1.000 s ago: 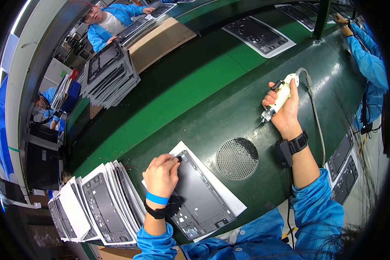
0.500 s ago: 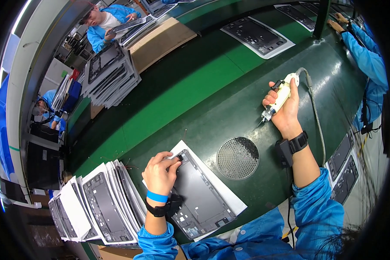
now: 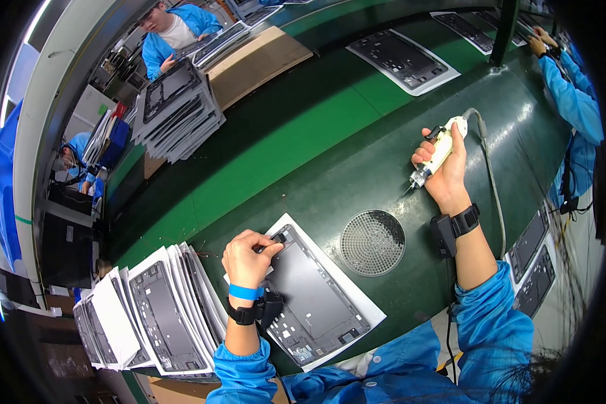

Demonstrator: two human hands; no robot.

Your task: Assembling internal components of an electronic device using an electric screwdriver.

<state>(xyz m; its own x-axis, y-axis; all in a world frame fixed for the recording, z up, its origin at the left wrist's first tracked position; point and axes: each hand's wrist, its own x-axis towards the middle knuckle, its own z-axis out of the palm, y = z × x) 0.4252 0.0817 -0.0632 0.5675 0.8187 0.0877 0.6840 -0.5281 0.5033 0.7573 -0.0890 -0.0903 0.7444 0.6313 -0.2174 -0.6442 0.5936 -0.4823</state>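
Note:
A grey tablet back housing (image 3: 316,289) lies on a white sheet (image 3: 377,315) on the green bench before me. My left hand (image 3: 248,259) rests at its far left corner, thumb and fingertips pinched together. Beside the fingertips, a small black part (image 3: 279,238) sits at that corner; whether anything is in the pinch I cannot make out. My right hand (image 3: 450,172) is wrapped around a cream electric screwdriver (image 3: 442,151), held over the bench to the right, its thin bit pointing down and left. Between the hands lies a round perforated dish (image 3: 373,244) with small dark pieces, likely screws, along its far right side.
Left of the housing leans a stack of similar housings with white sheets (image 3: 172,316). Another stack (image 3: 178,121) stands across the green belt (image 3: 276,155), near a co-worker. A lone housing (image 3: 400,59) lies on the far belt. The screwdriver's cable (image 3: 489,182) hangs on the right, below a green post (image 3: 503,34).
My left fingertips have drawn slightly left from the housing's corner, baring more of the black part. My right hand keeps its hold on the screwdriver. The far co-worker's hands have lowered.

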